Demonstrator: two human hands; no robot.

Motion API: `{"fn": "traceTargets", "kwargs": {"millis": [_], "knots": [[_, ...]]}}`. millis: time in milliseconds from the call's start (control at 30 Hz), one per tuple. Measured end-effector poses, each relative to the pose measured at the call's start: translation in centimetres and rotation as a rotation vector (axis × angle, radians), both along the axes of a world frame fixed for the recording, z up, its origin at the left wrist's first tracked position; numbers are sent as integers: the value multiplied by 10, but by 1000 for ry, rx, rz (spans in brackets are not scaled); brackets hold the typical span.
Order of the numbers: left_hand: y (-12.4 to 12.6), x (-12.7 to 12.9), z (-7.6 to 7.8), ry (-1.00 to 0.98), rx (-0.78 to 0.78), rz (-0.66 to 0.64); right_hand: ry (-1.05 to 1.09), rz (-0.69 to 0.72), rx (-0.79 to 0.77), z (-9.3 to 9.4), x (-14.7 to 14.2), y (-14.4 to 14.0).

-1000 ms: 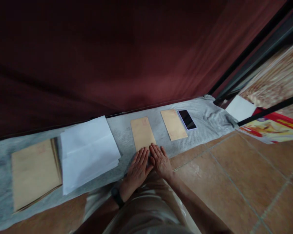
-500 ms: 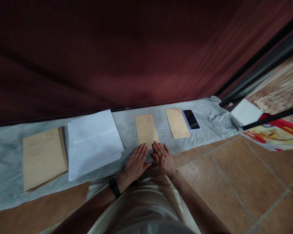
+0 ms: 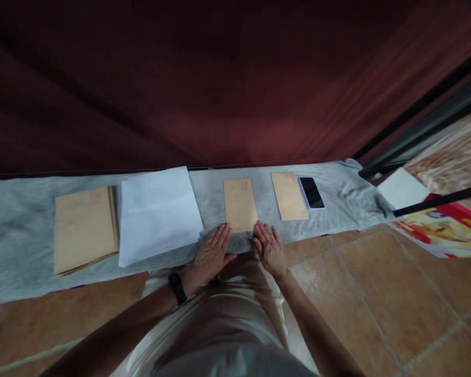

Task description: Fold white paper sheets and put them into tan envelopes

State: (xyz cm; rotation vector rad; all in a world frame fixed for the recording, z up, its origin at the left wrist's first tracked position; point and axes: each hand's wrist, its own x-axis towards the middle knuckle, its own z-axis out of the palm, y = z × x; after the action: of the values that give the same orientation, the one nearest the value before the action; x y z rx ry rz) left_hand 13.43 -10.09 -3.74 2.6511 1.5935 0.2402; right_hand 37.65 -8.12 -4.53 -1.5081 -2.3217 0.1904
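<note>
A brown paper envelope lies flat on the grey cloth in front of me, with a faint reddish print near its far right corner. My left hand rests with outstretched fingers at its near left corner. At the near right corner lie the fingertips of my right hand, palm down and fingers extended. Neither hand grips anything. A second brown envelope lies to the right, beside a phone with a dark screen and pale purple edge.
Left of the hands are a stack of white paper sheets and a pile of brown envelopes. The grey cloth covers a narrow surface against a dark red curtain. Right are a black metal bar and a colourful printed box.
My hands have moved apart, from close together on the envelope's near edge to its two near corners. The camera view has shifted slightly.
</note>
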Motion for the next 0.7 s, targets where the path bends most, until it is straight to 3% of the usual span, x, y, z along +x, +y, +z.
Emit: {"fn": "traceTargets", "kwargs": {"millis": [300,700], "knots": [[6,19,9,78,-19,-120,45,124,-59,-3,-32,-1],[3,14,1,69,10,-125,78,-31,41,-8,-3,9]]}}
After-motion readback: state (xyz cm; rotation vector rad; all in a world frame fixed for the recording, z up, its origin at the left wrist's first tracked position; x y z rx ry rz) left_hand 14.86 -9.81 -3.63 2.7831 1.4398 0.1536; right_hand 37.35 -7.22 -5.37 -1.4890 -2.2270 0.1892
